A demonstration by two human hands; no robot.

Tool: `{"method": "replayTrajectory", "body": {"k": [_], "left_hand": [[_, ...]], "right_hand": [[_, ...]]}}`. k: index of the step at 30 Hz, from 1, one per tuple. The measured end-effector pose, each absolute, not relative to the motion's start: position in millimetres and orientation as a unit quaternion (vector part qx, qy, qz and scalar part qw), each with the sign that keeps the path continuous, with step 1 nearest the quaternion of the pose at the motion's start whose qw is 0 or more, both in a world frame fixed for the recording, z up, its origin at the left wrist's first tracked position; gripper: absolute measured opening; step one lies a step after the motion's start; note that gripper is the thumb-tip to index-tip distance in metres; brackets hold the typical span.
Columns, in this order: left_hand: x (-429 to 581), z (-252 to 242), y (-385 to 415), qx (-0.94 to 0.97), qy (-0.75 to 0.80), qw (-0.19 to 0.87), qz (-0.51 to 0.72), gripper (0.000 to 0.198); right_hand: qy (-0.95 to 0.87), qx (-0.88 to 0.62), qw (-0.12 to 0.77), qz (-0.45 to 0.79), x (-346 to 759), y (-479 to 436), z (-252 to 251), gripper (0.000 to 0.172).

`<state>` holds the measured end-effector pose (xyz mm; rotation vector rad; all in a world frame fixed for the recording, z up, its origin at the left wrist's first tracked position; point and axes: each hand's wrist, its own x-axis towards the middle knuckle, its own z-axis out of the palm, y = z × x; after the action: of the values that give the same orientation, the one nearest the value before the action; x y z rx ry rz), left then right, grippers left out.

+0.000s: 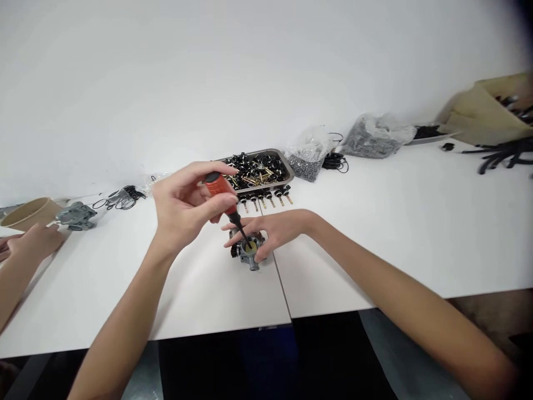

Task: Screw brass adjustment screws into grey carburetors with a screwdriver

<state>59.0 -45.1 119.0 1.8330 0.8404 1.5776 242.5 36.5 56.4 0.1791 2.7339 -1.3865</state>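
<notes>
My left hand (187, 203) is closed around the red handle of a screwdriver (222, 193), which slants downward to the right. The dark shaft's tip reaches into the round bore of a small grey metal carburetor (252, 265), where a brass-coloured disc shows. My right hand (272, 230) grips the carburetor from the right and behind, thumb on its near right side and fingers reaching across its far side. The carburetor rests on the white table (208, 300), and a black fitting sticks out at its left.
Behind are a metal tray (287, 166) of black-and-brass parts and a row of the same parts (266, 199). Bags of small parts (368, 136), black hoses (506, 153) and a tan container (483, 114) stand right. Another person's hand (39, 243) is left, near another carburetor (78, 215).
</notes>
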Motion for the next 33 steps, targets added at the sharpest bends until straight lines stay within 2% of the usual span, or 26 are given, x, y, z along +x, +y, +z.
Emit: {"method": "replayTrajectory", "body": {"k": [2, 9, 15, 19, 27, 33], "left_hand": [[61.4, 127.1, -44.6, 0.736, 0.292, 0.268, 0.548, 0.029], [56.5, 143.8, -41.5, 0.789, 0.274, 0.228, 0.500, 0.029], [46.7, 148.2, -47.0, 0.810, 0.233, 0.296, 0.450, 0.035], [46.3, 147.6, -46.0, 0.794, 0.267, 0.326, 0.438, 0.028], [48.8, 136.4, -41.0, 0.779, 0.257, 0.294, 0.491, 0.026], [48.5, 138.4, -40.6, 0.738, 0.287, 0.340, 0.508, 0.026]], "right_hand": [[0.881, 0.064, -0.012, -0.470, 246.0, 28.1, 47.4, 0.066], [0.859, 0.062, -0.104, -0.498, 237.3, 20.4, 32.1, 0.052], [0.860, 0.068, -0.099, -0.497, 233.6, 21.8, 34.3, 0.051], [0.861, 0.068, -0.093, -0.496, 232.1, 22.0, 33.4, 0.050], [0.855, 0.056, -0.095, -0.506, 229.4, 23.8, 28.2, 0.049], [0.857, 0.054, -0.089, -0.504, 229.7, 23.8, 29.5, 0.049]]}}
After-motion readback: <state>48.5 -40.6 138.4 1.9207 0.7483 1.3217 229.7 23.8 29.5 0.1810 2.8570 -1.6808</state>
